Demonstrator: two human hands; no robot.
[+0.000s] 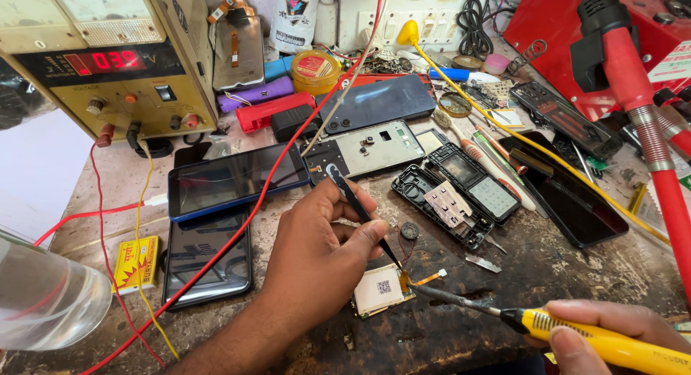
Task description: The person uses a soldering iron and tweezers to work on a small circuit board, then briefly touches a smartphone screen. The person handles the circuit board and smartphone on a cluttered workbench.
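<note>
My left hand (320, 252) grips black tweezers (360, 209) whose tips press down at the edge of a small white display module (380, 290) lying on the dark worn bench. My right hand (612, 335) holds a yellow-handled soldering iron (576, 330); its dark tip (439, 294) reaches left to the module's orange flex cable, right beside the tweezer tips. A thin red and black wire pair runs from the module to a small round part (409, 230).
An opened black keypad phone shell (450, 202) lies behind the module. Several smartphones (237, 177) and a phone frame (371, 150) lie around. A bench power supply (108, 65) with red and yellow leads stands back left. A red hot-air tool (633, 80) is at right, a clear container (43, 299) at left.
</note>
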